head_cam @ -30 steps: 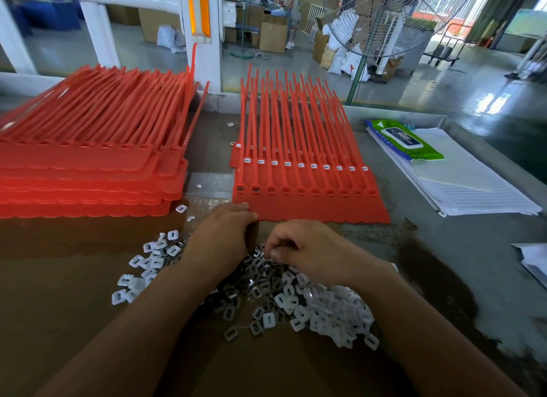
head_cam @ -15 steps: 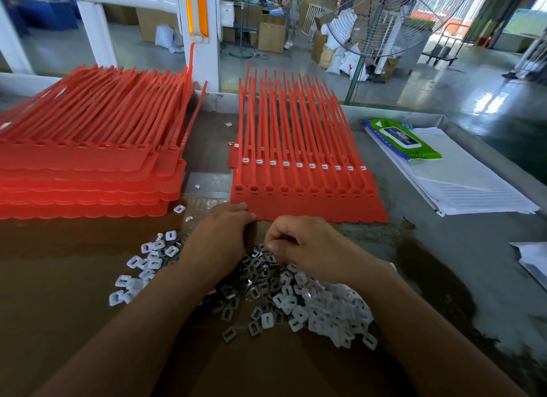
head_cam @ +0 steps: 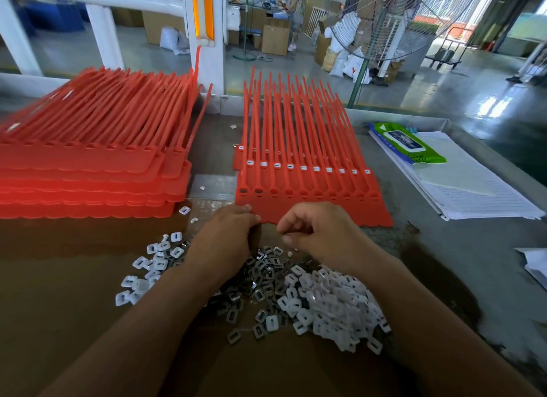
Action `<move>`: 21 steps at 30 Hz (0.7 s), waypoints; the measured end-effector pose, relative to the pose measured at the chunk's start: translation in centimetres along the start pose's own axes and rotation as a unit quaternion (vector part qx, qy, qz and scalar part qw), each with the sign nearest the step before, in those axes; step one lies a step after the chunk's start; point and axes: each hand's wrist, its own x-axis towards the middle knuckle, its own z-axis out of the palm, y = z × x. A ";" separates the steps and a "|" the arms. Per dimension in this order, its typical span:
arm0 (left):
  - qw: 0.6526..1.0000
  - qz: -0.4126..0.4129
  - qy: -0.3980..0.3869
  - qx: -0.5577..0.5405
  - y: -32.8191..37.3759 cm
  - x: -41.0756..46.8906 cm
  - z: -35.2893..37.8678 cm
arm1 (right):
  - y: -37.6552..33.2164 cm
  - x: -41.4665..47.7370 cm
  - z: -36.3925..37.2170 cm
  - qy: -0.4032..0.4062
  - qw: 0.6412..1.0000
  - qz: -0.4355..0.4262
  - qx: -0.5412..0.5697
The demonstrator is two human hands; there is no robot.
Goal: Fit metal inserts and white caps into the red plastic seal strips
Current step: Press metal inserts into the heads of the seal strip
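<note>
- Picking from the pile, the right hand [head_cam: 319,233] may take caps [head_cam: 334,302] instead of inserts [head_cam: 263,278], because both lie mixed.
- Both this and the left hand [head_cam: 225,242] curl their fingers; whether they grasp anything, I cannot tell.
- Strips [head_cam: 307,174] lie on the bench [head_cam: 444,263] just beyond the hands, long axis away from the person, tails far.

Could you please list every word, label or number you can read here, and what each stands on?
Nothing here reads clearly.
On the green wipes pack: pale print on a dark blue label, too blurred to read.
On the ruled paper sheets: faint lines only, no legible writing.
On the white sack in the background: a red mark, too small to read.
</note>
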 end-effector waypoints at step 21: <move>0.999 0.015 0.026 -0.017 0.2 -0.4 -0.5 | 2.2 9.2 0.3 0.095 0.987 0.117 -0.064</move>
